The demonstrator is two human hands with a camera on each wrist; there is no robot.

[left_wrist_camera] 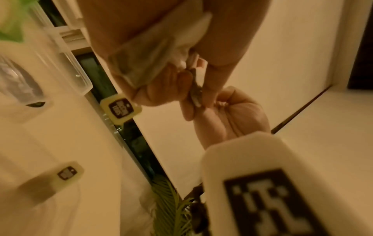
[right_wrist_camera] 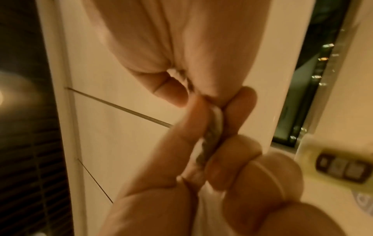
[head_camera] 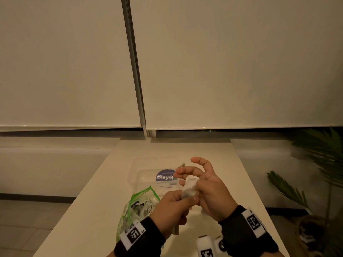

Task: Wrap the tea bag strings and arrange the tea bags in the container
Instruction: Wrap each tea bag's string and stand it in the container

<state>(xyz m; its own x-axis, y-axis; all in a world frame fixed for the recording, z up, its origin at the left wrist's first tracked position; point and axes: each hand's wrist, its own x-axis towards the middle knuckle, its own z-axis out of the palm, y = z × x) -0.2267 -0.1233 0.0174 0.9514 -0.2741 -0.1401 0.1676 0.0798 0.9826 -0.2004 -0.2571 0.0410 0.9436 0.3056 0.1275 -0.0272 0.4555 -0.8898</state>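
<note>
From the head camera I see my left hand (head_camera: pixel 171 208) and right hand (head_camera: pixel 207 186) close together, both pinching one tea bag (head_camera: pixel 189 187) between them, with its string (head_camera: pixel 179 170) over my right pointer finger. The container (head_camera: pixel 148 175) sits just past my hands. My wrist cameras show fingers (right_wrist_camera: pixel 193 121) curled tight on the tea bag.

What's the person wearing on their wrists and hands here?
Both hands are bare, with no gloves or rings visible. The left wrist and right wrist each carry a black fabric band bearing a white block printed with a black square code marker. Rounded white housings with similar markers hang under the right wrist.
</note>
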